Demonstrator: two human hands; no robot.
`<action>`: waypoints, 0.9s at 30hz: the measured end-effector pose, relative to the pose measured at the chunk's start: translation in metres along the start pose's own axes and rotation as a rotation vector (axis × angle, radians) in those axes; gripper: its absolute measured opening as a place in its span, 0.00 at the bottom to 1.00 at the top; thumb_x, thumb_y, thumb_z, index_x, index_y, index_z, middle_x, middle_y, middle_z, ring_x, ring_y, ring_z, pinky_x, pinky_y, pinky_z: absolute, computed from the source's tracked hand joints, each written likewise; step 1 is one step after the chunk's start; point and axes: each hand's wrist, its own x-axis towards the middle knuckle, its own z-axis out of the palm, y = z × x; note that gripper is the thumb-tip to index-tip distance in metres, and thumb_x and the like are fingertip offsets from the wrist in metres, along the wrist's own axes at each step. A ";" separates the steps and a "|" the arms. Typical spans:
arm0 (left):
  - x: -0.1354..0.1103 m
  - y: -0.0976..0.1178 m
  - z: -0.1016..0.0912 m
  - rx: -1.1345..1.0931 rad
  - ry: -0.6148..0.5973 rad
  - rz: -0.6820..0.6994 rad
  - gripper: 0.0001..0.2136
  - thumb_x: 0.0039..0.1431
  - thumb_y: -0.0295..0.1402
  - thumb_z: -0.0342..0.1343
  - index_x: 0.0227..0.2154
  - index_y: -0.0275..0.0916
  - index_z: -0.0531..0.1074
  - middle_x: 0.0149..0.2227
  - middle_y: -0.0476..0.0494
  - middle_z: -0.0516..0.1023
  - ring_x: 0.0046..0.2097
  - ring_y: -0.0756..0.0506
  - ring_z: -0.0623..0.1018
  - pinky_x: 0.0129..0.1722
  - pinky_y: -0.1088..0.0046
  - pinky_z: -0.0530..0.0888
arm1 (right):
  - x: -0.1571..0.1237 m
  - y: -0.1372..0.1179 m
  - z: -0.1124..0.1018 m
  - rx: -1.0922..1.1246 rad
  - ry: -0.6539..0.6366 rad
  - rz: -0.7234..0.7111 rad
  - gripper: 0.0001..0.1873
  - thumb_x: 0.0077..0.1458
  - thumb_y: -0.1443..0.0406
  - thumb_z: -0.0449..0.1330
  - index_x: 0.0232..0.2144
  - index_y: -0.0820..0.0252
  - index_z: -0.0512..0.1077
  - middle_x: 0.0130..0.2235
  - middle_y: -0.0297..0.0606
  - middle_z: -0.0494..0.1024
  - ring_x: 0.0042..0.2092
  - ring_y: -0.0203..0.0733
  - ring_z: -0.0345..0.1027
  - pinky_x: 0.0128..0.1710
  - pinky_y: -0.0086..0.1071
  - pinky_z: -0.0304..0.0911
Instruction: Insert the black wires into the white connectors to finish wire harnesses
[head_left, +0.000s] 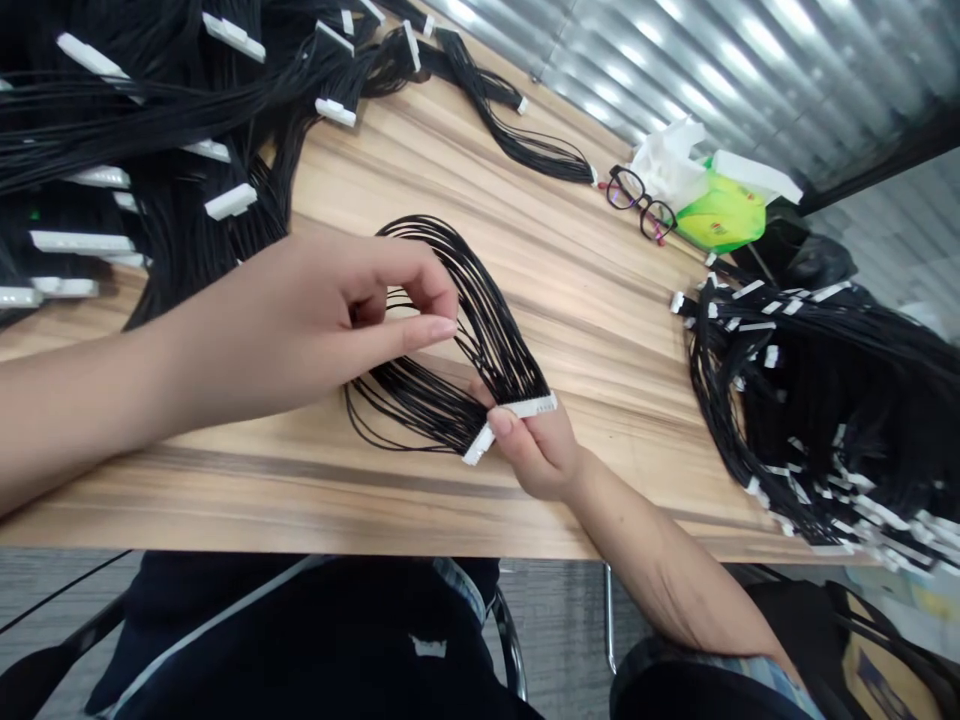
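A wire harness [491, 315] of many thin black wires is bent into a loop above the table. Its two white connectors [529, 406] are brought together at an angle, and my right hand [544, 450] pinches them between thumb and fingers. Most of the right fingers are hidden behind the connectors. My left hand [330, 320] is over the loop's left part, thumb and index fingertips pressed together beside the wires. Whether a wire is caught in that pinch cannot be made out.
Black harnesses with white connectors [231, 202] are heaped at the left; another pile [817, 400] lies at the right. One long harness [502, 120] lies at the back. Glasses [641, 203] and a green tissue pack [724, 212] are near the corrugated wall. The wooden table [375, 500] ends before my lap.
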 end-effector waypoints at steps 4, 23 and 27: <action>-0.003 -0.003 0.003 0.064 -0.064 0.287 0.13 0.78 0.37 0.48 0.48 0.49 0.79 0.38 0.58 0.82 0.37 0.56 0.79 0.32 0.80 0.66 | 0.000 0.002 0.000 0.112 -0.047 -0.021 0.17 0.74 0.60 0.46 0.30 0.52 0.61 0.27 0.29 0.64 0.29 0.38 0.62 0.30 0.34 0.62; -0.018 0.013 0.016 -0.194 -0.021 0.041 0.18 0.70 0.50 0.53 0.51 0.47 0.79 0.38 0.47 0.83 0.45 0.45 0.79 0.42 0.66 0.79 | -0.022 0.011 0.012 0.115 0.263 0.212 0.15 0.73 0.54 0.46 0.38 0.49 0.69 0.25 0.30 0.69 0.26 0.40 0.66 0.28 0.35 0.66; -0.031 0.027 0.022 -0.116 0.057 0.052 0.18 0.71 0.51 0.52 0.50 0.46 0.79 0.38 0.46 0.82 0.47 0.45 0.80 0.43 0.65 0.79 | -0.022 0.007 0.014 0.067 0.285 0.216 0.14 0.73 0.53 0.47 0.39 0.48 0.68 0.25 0.30 0.69 0.26 0.41 0.66 0.28 0.37 0.66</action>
